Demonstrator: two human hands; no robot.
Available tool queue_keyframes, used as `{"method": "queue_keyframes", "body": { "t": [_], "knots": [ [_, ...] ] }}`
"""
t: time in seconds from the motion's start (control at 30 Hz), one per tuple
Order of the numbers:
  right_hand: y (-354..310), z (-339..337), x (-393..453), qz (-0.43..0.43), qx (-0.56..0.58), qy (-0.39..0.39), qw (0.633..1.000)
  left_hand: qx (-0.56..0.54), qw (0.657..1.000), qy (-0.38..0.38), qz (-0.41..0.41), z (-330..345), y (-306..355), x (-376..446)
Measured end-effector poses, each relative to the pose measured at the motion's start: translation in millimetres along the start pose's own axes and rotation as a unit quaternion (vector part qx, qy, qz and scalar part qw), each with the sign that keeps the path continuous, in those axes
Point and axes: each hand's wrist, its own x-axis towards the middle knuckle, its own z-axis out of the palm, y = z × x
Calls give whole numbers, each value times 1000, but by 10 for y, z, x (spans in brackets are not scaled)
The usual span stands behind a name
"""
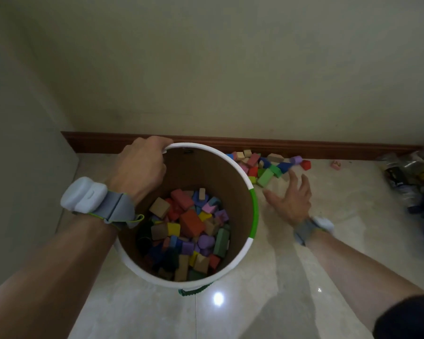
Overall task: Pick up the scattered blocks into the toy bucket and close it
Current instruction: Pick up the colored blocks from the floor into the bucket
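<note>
Left hand (138,165) fingers curled over bucket (255,211) rim

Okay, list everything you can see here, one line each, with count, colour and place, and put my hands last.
toy bucket: one, white and green rim, brown inside, on the floor, centre.
blocks in the bucket: many, mixed colours, covering its bottom.
scattered blocks: a pile, mixed colours, on the floor by the skirting board.
pink block: one, alone, right of the pile.
bags: dark and clear, far right, blurred.
wrist bands: two, grey and white.
left hand: grips the bucket rim.
right hand: fingers spread, empty, near the pile.
</note>
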Motion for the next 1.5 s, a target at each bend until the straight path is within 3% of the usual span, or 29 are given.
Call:
{"method": "queue_keyframes", "body": {
  "t": [0.07, 0.17, 0.27, 0.37, 0.53, 0.77, 0.93, 1.17, 1.5],
  "knots": [
    [289, 223, 8, 15, -27, -12, 999, 9, 1000, 2, 9, 20, 1, 20],
    [393, 459, 78, -47, -66, 2, 997, 21, 999, 11, 23, 12, 10, 74],
    [187, 649, 204, -85, -61, 41, 994, 44, 998, 21, 43, 11, 29, 142],
    [-137, 783, 405, -59, -17, 80, 995, 50, 998, 23, 40, 47, 37, 222],
    [-287, 845, 830, -121, -68, 52, 989, 57, 997, 22, 51, 85, -18, 306],
    [-249, 800, 1013, -132, -154, 61, 977, 34, 997, 31, 59, 76, -32, 259],
    [-324, 786, 984, -93, -188, 61, 976, 26, 998, 31, 46, 39, -12, 245],
    [-366, 784, 818, -31, -135, 118, 983, 29, 999, 32, 32, 37, 22, 232],
    [-358, 698, 696, -78, -209, 38, 974, 29, 998, 30, 39, 48, 12, 250]
  ]
}}
